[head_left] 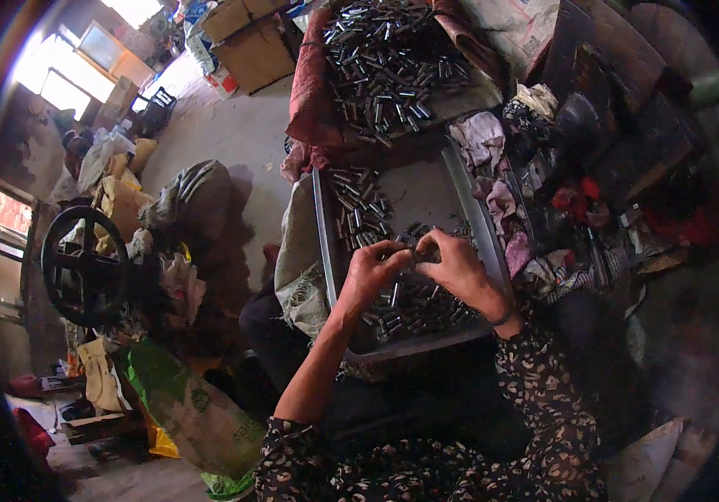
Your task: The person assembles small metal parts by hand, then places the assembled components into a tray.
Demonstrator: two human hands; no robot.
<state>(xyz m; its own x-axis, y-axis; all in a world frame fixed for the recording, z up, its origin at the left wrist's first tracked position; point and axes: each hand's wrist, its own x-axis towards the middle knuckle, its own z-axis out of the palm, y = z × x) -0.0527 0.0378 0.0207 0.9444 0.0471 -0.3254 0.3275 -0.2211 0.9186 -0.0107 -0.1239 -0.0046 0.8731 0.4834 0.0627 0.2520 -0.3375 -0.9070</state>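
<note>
Both hands meet over a grey rectangular tray [478, 213]. My left hand [368, 272] is closed, thumb and fingers pinched together. Facing it, my right hand [462, 269] is pinched too, its fingertips almost touching the left ones. Between the fingertips there is something small and dark, too small to make out. Short cylindrical metal pieces [359, 201] lie loose along the tray's left side. More of these metal pieces [414, 309] are piled in its near part, beneath my hands. Part of that pile is hidden by my hands and wrists.
Beyond the tray, a big heap of similar metal pieces [393, 63] rests on sacking with a rolled red edge [313, 92]. Crumpled rags [481, 138] line the right side. At left stand a black handwheel [85, 266], a full sack [196, 201] and a green-and-white sack [200, 410].
</note>
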